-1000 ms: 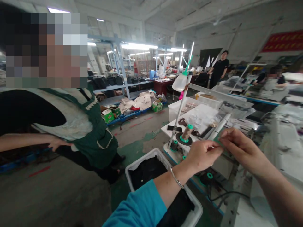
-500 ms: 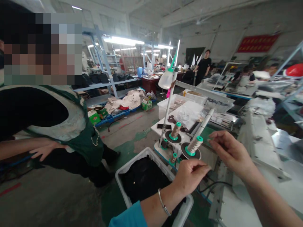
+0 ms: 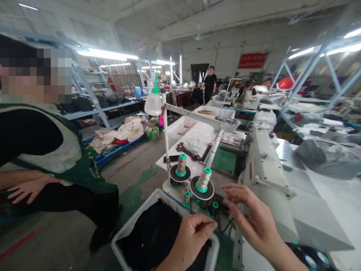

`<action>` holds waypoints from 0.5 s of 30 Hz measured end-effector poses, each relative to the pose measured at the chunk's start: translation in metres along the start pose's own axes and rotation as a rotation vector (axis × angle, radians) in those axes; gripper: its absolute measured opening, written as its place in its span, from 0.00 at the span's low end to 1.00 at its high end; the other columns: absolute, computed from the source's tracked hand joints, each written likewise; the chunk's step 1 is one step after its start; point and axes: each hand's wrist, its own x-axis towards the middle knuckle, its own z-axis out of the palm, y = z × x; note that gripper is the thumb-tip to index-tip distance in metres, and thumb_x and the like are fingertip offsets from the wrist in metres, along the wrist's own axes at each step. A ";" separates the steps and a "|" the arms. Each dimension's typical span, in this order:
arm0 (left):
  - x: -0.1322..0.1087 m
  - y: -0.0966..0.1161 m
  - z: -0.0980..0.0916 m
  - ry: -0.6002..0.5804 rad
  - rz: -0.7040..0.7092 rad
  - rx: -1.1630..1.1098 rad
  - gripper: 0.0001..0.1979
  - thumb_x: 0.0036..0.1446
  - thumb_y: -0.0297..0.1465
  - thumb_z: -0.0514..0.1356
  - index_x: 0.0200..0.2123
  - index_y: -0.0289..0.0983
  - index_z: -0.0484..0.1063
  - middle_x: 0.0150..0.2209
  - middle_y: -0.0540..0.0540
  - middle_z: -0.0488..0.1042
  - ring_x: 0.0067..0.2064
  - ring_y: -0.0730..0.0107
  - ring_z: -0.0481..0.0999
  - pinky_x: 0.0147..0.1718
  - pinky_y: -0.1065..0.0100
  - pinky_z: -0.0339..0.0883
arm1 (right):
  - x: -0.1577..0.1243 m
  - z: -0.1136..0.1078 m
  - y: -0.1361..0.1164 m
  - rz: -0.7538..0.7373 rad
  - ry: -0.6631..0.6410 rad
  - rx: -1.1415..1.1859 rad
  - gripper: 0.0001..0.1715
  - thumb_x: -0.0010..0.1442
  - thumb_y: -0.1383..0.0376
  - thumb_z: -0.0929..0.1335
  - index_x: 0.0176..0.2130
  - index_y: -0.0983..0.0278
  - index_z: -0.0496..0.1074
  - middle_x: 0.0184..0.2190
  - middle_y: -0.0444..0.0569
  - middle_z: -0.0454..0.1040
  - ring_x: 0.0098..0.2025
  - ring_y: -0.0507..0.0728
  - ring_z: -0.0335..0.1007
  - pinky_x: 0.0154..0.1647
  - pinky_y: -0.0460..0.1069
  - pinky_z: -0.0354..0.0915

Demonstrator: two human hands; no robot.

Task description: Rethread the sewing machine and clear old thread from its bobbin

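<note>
My left hand (image 3: 194,241) hangs in a pinch just above the rim of a white plastic bin (image 3: 166,203) that is filled with black fabric (image 3: 152,235). My right hand (image 3: 251,218) is to its right with the fingers curled, next to the head of a white sewing machine (image 3: 265,162). Nothing shows in either hand, though a fine thread would be too thin to make out. Beyond both hands, two beige thread cones (image 3: 182,164) (image 3: 203,178) stand on green-and-black spool holders on a white thread stand (image 3: 172,188).
A co-worker in a green apron (image 3: 42,146) stands at the left, one hand (image 3: 29,188) resting on a thigh. Behind the thread stand are a plastic oil bottle (image 3: 153,104) and a white table (image 3: 180,158) holding a plastic bag. Cables run below the stand.
The view has swung left, bringing more of the sewing machine into sight. My hands have moved lower and further apart, and both thread cones now show fully. The co-worker's hand has opened wider.
</note>
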 end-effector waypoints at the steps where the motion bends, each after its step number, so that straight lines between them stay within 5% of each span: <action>1: 0.001 -0.004 -0.001 0.007 -0.012 0.021 0.16 0.58 0.42 0.63 0.32 0.35 0.81 0.22 0.49 0.70 0.24 0.74 0.60 0.25 0.71 0.55 | -0.006 -0.001 0.003 0.012 -0.002 0.019 0.13 0.67 0.70 0.63 0.49 0.57 0.67 0.45 0.54 0.75 0.45 0.56 0.75 0.39 0.46 0.73; 15: 0.005 -0.022 0.009 0.059 -0.224 0.130 0.26 0.50 0.55 0.64 0.31 0.36 0.82 0.22 0.50 0.71 0.24 0.74 0.61 0.23 0.73 0.56 | -0.044 -0.021 0.051 0.310 0.027 0.211 0.07 0.69 0.65 0.64 0.43 0.58 0.72 0.34 0.47 0.77 0.33 0.53 0.73 0.32 0.47 0.68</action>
